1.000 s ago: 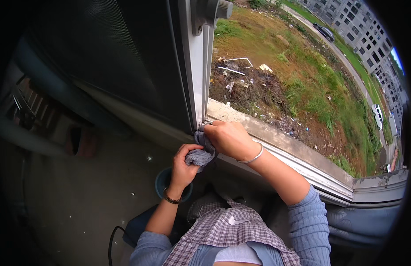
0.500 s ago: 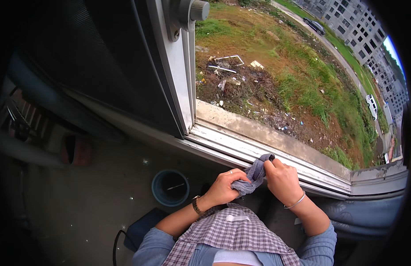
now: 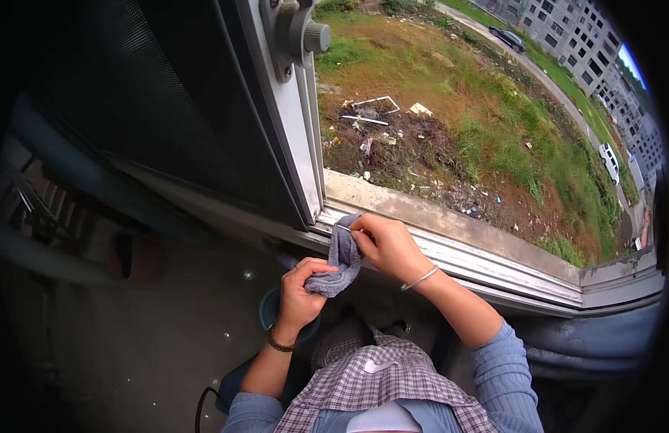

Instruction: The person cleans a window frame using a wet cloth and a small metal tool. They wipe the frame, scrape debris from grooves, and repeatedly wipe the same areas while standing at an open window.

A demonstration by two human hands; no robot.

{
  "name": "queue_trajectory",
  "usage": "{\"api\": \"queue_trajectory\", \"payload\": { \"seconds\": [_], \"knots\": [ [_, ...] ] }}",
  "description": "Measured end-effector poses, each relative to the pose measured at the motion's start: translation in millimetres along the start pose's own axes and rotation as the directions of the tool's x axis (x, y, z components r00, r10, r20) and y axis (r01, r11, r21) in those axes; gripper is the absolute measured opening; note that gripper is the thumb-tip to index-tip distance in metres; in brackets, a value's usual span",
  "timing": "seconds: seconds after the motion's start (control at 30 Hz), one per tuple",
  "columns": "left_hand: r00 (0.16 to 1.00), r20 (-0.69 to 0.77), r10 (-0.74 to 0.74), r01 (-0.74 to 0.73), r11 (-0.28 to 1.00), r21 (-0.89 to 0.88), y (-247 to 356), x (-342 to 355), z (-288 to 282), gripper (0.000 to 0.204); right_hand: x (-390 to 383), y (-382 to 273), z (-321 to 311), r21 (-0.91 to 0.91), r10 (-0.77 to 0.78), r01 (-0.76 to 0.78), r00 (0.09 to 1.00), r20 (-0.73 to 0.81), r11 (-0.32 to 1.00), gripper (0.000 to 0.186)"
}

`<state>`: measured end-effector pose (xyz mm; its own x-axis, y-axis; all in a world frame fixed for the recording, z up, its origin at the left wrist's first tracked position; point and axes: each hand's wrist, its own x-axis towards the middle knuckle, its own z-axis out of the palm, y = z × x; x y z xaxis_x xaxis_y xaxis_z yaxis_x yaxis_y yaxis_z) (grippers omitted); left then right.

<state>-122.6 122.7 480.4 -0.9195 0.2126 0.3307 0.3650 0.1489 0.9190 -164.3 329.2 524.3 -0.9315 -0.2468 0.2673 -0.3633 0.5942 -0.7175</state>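
Observation:
My left hand (image 3: 302,296) grips the lower, bunched part of a grey cloth (image 3: 327,281) below the sill. My right hand (image 3: 381,252) pinches the cloth's upper part, with a thin pale piece (image 3: 344,227) at its fingertips, too small to make out. The cloth's upper end lies at the white sill track (image 3: 457,256), near the corner where it meets the upright window frame (image 3: 302,148). A grey round-knobbed fitting (image 3: 298,40) is on that frame, high above my hands.
The dark screened panel (image 3: 190,115) fills the upper left. Below are a blue bucket (image 3: 269,310), a black cord (image 3: 204,400) and a pink-dark object (image 3: 136,260) on the floor. Blue fabric (image 3: 601,335) lies under the right sill. Outside are littered grass, cars (image 3: 608,162) and grey buildings (image 3: 601,58).
Both hands dropped from the frame's corner to the right along the sill, then came back up and leftward toward the corner, the cloth still held between them.

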Motion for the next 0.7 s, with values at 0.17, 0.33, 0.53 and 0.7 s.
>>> {"api": "queue_trajectory", "payload": {
  "seconds": [0.17,0.33,0.53,0.7],
  "knots": [
    [0.987,-0.147,0.057,-0.055,0.998,0.02,12.4,31.5,14.9,0.033,18.0,10.6,2.4,-0.247,0.032,-0.031,0.999,0.003,0.969,0.012],
    [0.994,-0.1,-0.033,0.033,0.999,0.005,2.9,30.9,13.0,0.029,51.6,18.3,-5.1,-0.271,-0.074,0.143,0.965,0.251,0.952,0.012],
    [0.999,-0.006,-0.042,0.042,0.998,0.037,15.7,8.1,40.7,0.036,-5.1,22.0,-48.8,-0.27,0.012,0.064,0.962,0.272,0.961,0.012],
    [0.996,-0.072,-0.055,0.064,0.991,0.117,14.4,18.3,44.0,0.034,32.8,46.1,-20.7,-0.134,-0.1,0.145,0.95,0.296,0.98,0.013]
  ]
}}
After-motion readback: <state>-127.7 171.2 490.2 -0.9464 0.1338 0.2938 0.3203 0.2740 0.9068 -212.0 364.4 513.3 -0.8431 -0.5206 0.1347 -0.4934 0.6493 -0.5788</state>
